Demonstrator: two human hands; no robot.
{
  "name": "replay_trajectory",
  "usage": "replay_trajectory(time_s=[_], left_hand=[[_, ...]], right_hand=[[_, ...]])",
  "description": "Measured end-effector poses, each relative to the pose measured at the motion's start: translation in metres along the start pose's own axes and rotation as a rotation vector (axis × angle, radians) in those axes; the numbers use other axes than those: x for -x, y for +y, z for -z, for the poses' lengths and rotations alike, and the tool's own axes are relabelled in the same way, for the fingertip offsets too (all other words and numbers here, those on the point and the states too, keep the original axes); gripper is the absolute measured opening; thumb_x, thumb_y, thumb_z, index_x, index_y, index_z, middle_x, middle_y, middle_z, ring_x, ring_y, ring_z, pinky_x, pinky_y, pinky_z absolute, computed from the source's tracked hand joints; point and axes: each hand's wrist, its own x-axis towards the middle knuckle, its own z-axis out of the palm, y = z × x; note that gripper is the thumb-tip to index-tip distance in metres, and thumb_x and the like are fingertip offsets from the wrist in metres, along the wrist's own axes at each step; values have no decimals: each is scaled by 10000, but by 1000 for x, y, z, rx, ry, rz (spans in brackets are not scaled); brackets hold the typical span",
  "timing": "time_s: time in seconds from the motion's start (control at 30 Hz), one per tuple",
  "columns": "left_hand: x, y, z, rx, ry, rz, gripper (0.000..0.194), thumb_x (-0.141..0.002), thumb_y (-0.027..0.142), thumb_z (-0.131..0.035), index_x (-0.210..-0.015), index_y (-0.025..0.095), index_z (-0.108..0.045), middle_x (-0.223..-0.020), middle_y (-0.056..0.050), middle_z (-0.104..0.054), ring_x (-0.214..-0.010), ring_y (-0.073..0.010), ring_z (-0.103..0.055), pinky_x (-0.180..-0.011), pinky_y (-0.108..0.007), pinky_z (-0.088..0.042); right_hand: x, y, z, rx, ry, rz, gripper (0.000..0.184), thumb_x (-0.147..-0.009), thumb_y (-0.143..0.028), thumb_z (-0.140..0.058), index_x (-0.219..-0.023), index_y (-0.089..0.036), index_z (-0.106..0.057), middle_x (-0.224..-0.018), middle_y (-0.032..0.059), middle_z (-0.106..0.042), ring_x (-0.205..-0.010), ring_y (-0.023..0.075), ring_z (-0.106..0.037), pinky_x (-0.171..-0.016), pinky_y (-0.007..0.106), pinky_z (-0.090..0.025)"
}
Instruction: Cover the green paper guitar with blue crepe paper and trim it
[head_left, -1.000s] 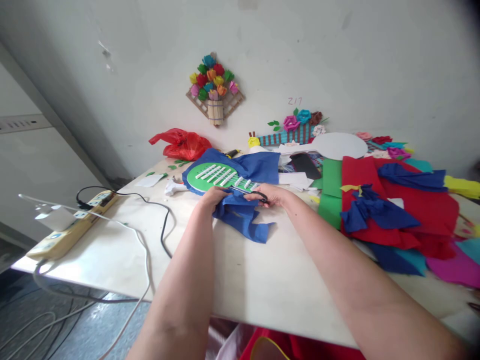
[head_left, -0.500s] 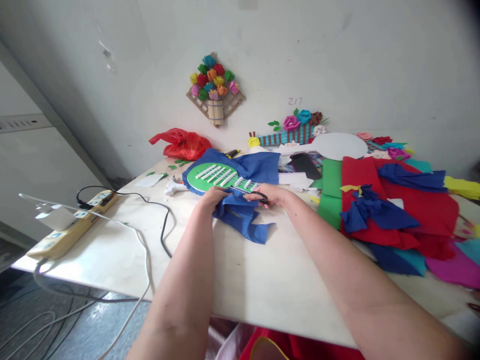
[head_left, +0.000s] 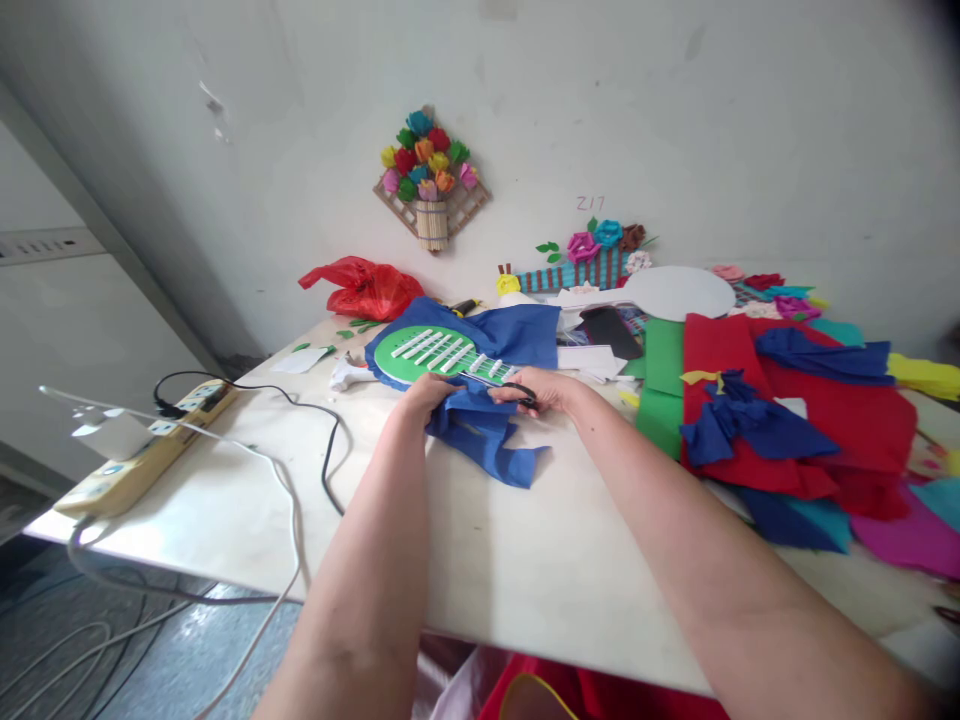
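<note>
My right hand [head_left: 541, 391] is closed round black-handled scissors [head_left: 501, 384], whose blades point left across a green round card [head_left: 435, 355] with white strips glued on it. My left hand [head_left: 425, 393] pinches the blue crepe paper [head_left: 487, 425] just below the card's near edge. The blue paper lies under the card and trails in crumpled folds toward me on the white table [head_left: 525, 560]. Both forearms reach out over the table's front edge.
A yellow power strip [head_left: 142, 450] with black and white cables lies at the left edge. A red plastic bag [head_left: 364, 287] sits by the wall. Red, green, blue and magenta paper sheets [head_left: 795, 420] pile up on the right. Paper-flower crafts hang on the wall [head_left: 430, 180].
</note>
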Motion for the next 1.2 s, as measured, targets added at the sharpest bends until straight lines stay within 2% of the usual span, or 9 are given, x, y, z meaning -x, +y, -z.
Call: replay_trajectory(time_s=[0.17,0.3,0.5,0.6,0.87,1.03,1.2], left_hand=[[1,1,0,1,9,5,205,-529,199,-789,-691,126,-686,-582,-45,-659,-555,-196,-617,-575,-305,-517],[0,1,0,19,0,7,165,-569,174,-763,-706,126,-685,-566,-39,-647,-557,-193,-618,-585,-305,-518],[2,1,1,94,-13,4,213,-618,147,-737,-826,132,-692,-578,-22,-644,-572,-184,-624,-632,-322,-527],[1,0,2,120,-17,6,217,-628,148,-733,-840,131,-690,-582,-21,-645,-558,-174,-617,-618,-316,-527],[-4,-4,3,138,-34,-5,225,-590,192,-771,-790,125,-691,-588,-45,-658,-555,-183,-618,-587,-302,-525],[-3,-3,7,104,-47,5,271,-567,237,-783,-802,128,-703,-605,-64,-668,-588,-214,-639,-590,-323,-531],[-3,-3,11,62,-73,8,250,-566,243,-778,-776,127,-709,-589,-64,-663,-536,-197,-614,-561,-312,-521]], right_hand=[[-2,-1,0,-21,-7,-10,361,-691,-438,-753,-717,-131,-566,-394,-64,-469,-286,36,-400,-266,121,-279],[0,-2,0,-69,-37,3,335,-753,-427,-707,-730,-126,-562,-398,-64,-464,-293,36,-410,-276,116,-300],[1,1,2,-103,-132,55,391,-816,-504,-607,-797,-116,-570,-407,-37,-492,-301,48,-435,-248,106,-205],[-2,4,3,-128,-155,87,433,-801,-538,-604,-825,-107,-572,-431,-31,-504,-321,54,-459,-245,110,-207],[-6,1,-7,-145,-87,70,466,-739,-577,-647,-786,-122,-560,-447,-55,-471,-309,52,-458,-228,120,-198],[-6,0,-10,-153,-10,48,450,-738,-566,-657,-770,-127,-567,-418,-67,-447,-279,25,-376,-248,111,-224],[-7,3,-7,-199,-9,43,421,-726,-526,-693,-774,-122,-582,-411,-64,-456,-301,16,-358,-280,103,-260]])
